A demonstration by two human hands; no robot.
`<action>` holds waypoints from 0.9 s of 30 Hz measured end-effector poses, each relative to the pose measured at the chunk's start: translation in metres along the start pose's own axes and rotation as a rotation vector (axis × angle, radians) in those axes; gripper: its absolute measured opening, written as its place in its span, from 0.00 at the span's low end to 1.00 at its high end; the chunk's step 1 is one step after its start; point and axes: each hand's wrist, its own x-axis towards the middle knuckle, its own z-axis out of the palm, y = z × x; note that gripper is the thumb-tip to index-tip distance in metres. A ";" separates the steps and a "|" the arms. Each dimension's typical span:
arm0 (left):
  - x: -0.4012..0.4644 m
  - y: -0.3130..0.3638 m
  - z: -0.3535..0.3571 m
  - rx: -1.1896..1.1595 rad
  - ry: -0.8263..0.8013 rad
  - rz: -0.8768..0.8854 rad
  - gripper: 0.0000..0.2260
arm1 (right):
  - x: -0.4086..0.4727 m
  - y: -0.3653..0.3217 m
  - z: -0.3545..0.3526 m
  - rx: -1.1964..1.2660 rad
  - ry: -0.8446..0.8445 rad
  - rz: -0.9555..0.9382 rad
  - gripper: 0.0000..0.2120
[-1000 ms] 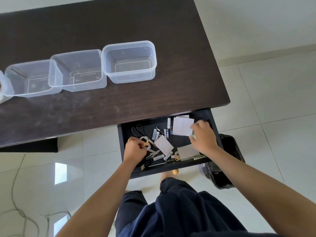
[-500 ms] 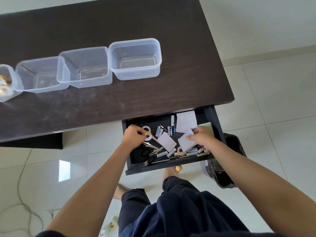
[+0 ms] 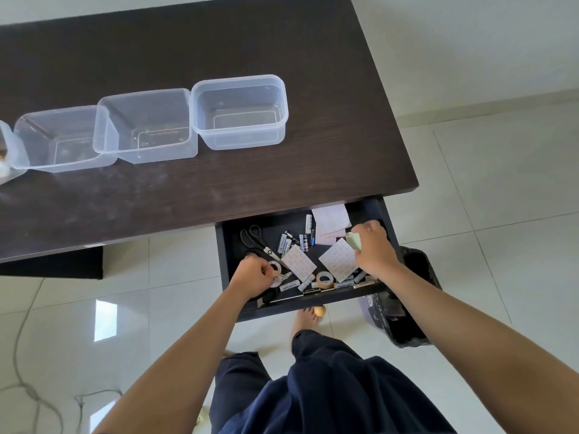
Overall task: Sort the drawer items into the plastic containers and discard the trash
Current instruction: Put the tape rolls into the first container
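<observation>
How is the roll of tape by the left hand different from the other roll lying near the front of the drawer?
The tape roll by the left hand looks white or clear; the brown tape roll is tan. The left hand has its fingers on the pale roll, while the brown one lies untouched, with no hand on it. The pale roll sits beside the scissors; the brown one sits between two dotted paper squares. Both are small rings lying flat in the drawer.

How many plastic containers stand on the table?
4: right container, middle container and left container in a touching row; a fourth container is cut by the left edge. More may be hidden.
</observation>
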 end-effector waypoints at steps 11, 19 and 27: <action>-0.003 -0.007 0.015 0.142 0.026 0.019 0.06 | 0.009 -0.046 0.028 -0.248 -0.021 -0.367 0.21; -0.007 -0.015 0.022 0.125 0.053 -0.016 0.06 | 0.005 -0.087 0.070 -0.199 -0.114 -0.178 0.39; -0.007 -0.014 0.021 0.083 0.060 -0.012 0.06 | 0.018 -0.053 0.033 0.374 0.066 -0.160 0.24</action>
